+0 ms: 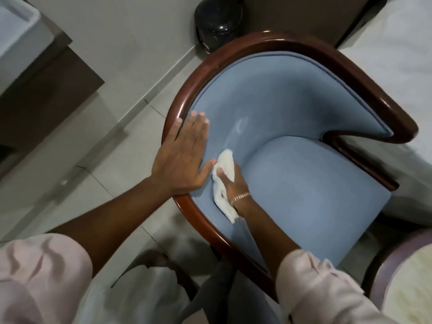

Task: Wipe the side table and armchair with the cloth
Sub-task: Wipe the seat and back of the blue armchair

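- Grips the cloth (pixel 226 163) in the right hand (pixel 230 181), fingers curled round its bunched middle, thumb laid on top.
- Presses it to the blue inner wall of the armchair (pixel 315 183), low down, right where that wall meets the seat cushion.
- Lies long and narrow: upper end poking out past the fingertips toward the curved back, lower tail trailing under the wrist toward the front end of the arm.
- Runs roughly in line with the forearm, leaning only a little off it.
- Looks white, soft and crumpled, folded thick at the top and thin and ragged at the tail.
- Wears a gold bracelet (pixel 240 198) at the wrist, lying across the tail.
- Rests the left hand (pixel 181 155) flat and unclenched just beside, fingers straight and together, palm on the padded wall and the glossy brown wooden rim, thumb almost touching the cloth.
- Shows a pale shiny streak (pixel 238 127) on the upholstery just beyond the cloth's upper tip.
- Stands on a light tiled floor (pixel 121 54), with a black bin (pixel 218 22) behind the chair's back.
- Ends both forearms in pale pink sleeves (pixel 327 288).
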Motion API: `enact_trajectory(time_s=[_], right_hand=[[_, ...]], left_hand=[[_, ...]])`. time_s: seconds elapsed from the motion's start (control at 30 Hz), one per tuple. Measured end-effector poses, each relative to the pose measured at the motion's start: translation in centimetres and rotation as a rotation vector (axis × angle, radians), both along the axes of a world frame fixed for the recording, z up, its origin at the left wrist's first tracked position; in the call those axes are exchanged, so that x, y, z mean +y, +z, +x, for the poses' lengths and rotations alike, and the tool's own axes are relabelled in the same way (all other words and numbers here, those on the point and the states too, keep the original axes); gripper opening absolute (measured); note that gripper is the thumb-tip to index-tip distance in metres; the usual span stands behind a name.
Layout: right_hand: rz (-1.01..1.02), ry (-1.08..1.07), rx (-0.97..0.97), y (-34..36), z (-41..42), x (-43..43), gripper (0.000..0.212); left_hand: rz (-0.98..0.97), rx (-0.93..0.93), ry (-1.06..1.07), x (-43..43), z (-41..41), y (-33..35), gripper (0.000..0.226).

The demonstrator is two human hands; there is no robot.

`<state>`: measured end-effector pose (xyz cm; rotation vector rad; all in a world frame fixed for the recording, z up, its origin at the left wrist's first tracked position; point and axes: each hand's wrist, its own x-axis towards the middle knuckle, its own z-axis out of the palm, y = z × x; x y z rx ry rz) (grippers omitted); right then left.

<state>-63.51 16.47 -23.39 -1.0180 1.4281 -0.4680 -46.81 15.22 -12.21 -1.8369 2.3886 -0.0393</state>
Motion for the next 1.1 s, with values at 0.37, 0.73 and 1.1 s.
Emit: enact_trajectory(time_s=[0.37, 0.73, 1.1], right_hand=[[-0.299, -0.480, 0.090, -4.1, 4.5, -6.2, 0.063], [-0.337, -0.664, 0.072, 1.6, 7.2, -10.4, 0.066], [-0.084, -0.628, 0.139, -8.5, 2.9, -8.9, 0.072]], left_hand=[[-0.053, 0.020, 0.025, -0.2, 0.1, -1.0, 0.087], [0.057, -0.067, 0.089, -0.3, -0.8, 0.0, 0.081], [0.040, -0.087, 0.073, -0.2, -0.5, -0.6, 0.084]])
